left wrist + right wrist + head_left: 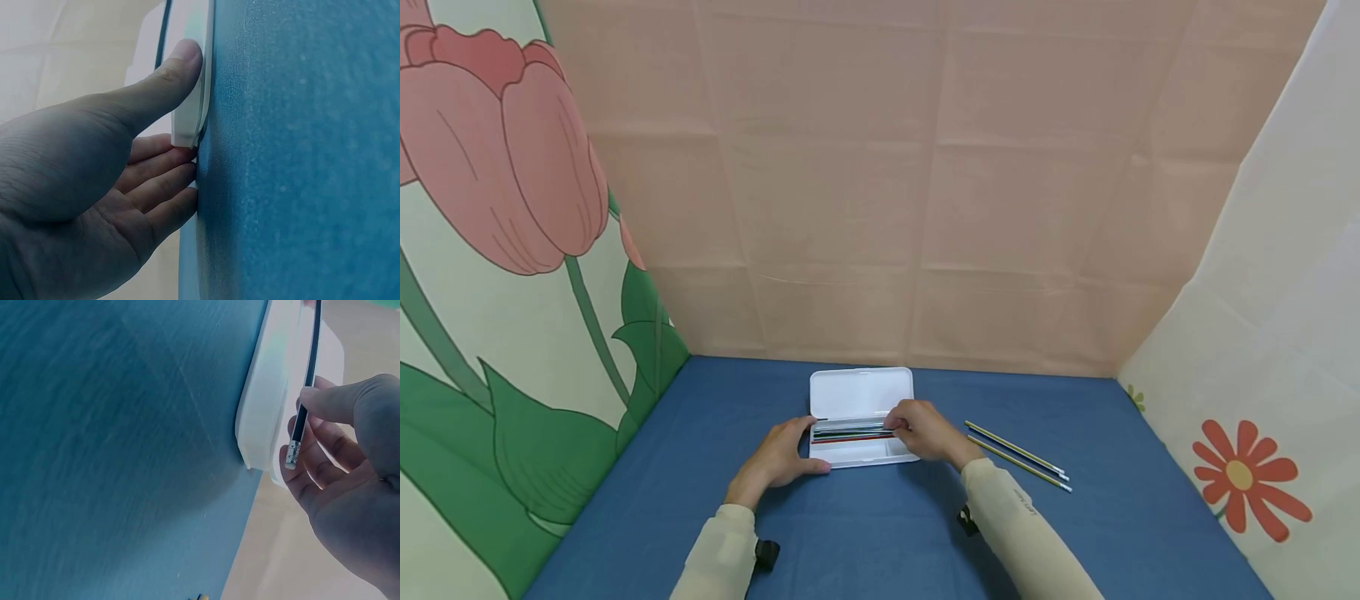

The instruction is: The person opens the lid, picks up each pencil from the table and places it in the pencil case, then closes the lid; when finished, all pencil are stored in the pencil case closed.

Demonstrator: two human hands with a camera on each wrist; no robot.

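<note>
A white pencil case [861,454] lies on the blue cloth with its lid [861,393] raised at the back. Several pencils [848,435], one of them red, lie lengthwise inside it. My left hand [781,457] holds the case's left end, thumb on the front wall, fingertips against the end. Over the right part of the case, my right hand [927,430] pinches a dark pencil [314,347] between thumb and fingers, near its silver-banded eraser end. In the head view that hand hides the eraser end.
To the right of the case, yellow pencils [1017,450] with white eraser ends lie slanted on the blue cloth [850,533]. A beige cloth wall [910,208] stands behind, with flower-printed cloths at the left [512,333] and right [1285,333].
</note>
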